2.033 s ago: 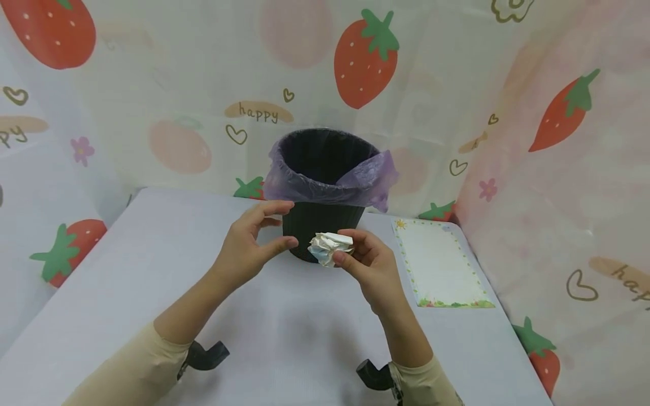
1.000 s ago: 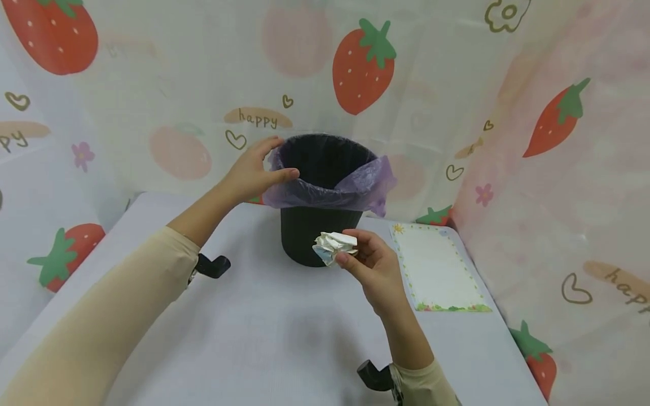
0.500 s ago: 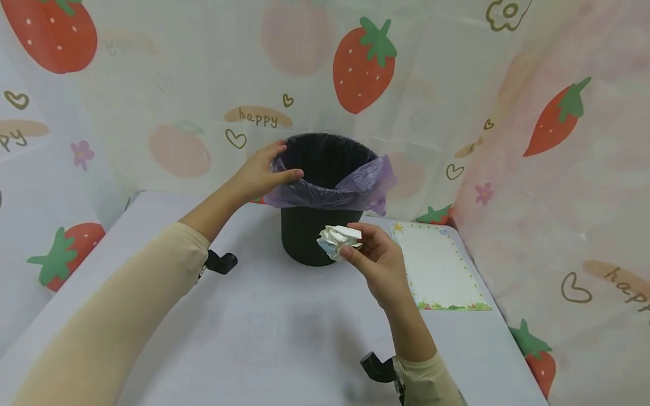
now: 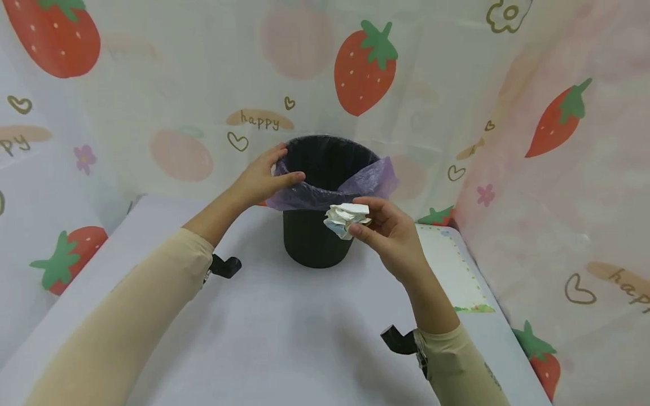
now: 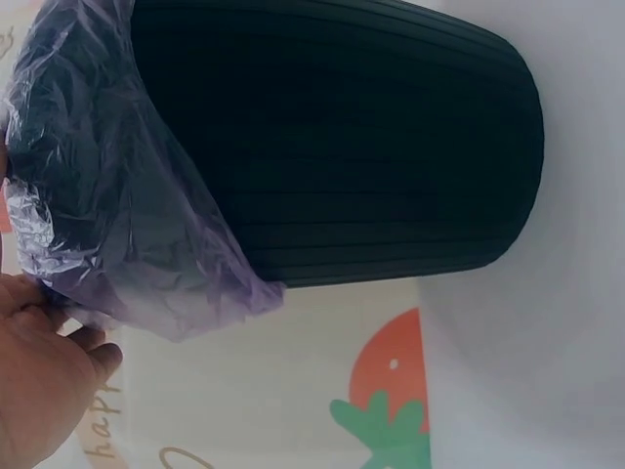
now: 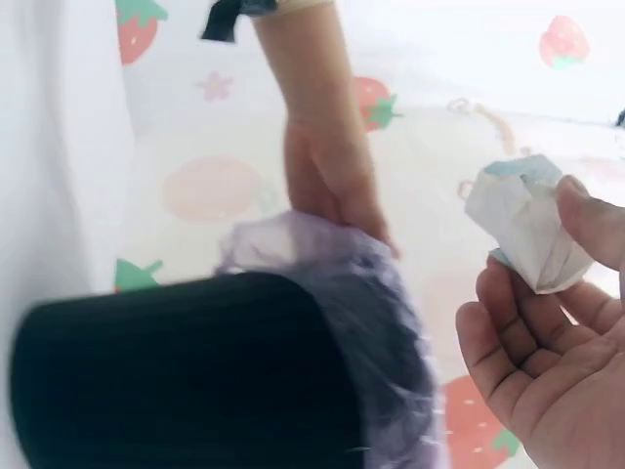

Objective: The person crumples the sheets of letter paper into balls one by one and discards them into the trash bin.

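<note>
My right hand (image 4: 393, 239) pinches a crumpled ball of paper (image 4: 346, 219), white with pale blue patches, between thumb and fingers. It hovers in front of the black trash can (image 4: 312, 242), just below the rim. A purple plastic liner (image 4: 369, 179) is folded over the can's mouth. At the left side of that rim, my left hand (image 4: 261, 176) grips the edge with the thumb over the front of the mouth. The left wrist view shows the liner (image 5: 117, 215) beside the curled fingers of the left hand (image 5: 44, 381). The paper ball (image 6: 532, 220) appears large in the right wrist view.
A sheet of paper with a decorated border (image 4: 447, 265) lies on the white table (image 4: 264, 338) at the right, partly behind the right arm. Strawberry-printed cloth (image 4: 203, 73) hangs behind the can and along both sides. Each wrist carries a black camera mount (image 4: 398, 340).
My left hand has risen from in front of the can to its rim and stays there. My right hand has lifted the paper ball up and slightly right, closer to the rim.
</note>
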Tool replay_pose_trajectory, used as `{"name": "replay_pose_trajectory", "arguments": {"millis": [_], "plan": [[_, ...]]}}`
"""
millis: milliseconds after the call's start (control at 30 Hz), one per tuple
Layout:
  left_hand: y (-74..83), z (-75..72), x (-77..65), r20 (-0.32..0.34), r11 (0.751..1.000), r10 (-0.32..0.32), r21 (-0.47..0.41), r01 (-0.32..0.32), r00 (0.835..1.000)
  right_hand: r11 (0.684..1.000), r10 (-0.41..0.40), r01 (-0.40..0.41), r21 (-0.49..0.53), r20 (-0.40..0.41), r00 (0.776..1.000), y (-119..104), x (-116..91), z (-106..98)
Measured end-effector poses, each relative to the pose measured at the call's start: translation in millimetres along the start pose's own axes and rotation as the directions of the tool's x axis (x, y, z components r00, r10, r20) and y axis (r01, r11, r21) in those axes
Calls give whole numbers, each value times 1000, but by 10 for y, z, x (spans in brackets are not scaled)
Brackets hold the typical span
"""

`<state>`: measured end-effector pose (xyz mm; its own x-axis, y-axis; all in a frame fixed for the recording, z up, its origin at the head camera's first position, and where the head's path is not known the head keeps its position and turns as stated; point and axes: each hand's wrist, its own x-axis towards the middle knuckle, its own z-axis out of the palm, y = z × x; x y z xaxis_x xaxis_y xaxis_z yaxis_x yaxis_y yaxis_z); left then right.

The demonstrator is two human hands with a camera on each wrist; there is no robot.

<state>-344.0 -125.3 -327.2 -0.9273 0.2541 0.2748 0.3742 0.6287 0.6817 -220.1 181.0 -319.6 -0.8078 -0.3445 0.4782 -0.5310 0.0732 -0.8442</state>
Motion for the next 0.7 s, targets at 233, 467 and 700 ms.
{"name": "replay_pose_trajectory", "arguments": {"millis": [233,467,700], "plan": [[7,-24,-1,3,1000,-6,-7,6,1000,996,-59,64,-59,87,994,-261,356,-204],[26,-34,-1,23,1000,-13,-14,13,1000,989,-98,112,-91,149,984,-457,809,-380],[57,-47,-5,34,1000,-15,-17,16,999,982,-55,85,-166,176,983,-505,1141,-507]]}}
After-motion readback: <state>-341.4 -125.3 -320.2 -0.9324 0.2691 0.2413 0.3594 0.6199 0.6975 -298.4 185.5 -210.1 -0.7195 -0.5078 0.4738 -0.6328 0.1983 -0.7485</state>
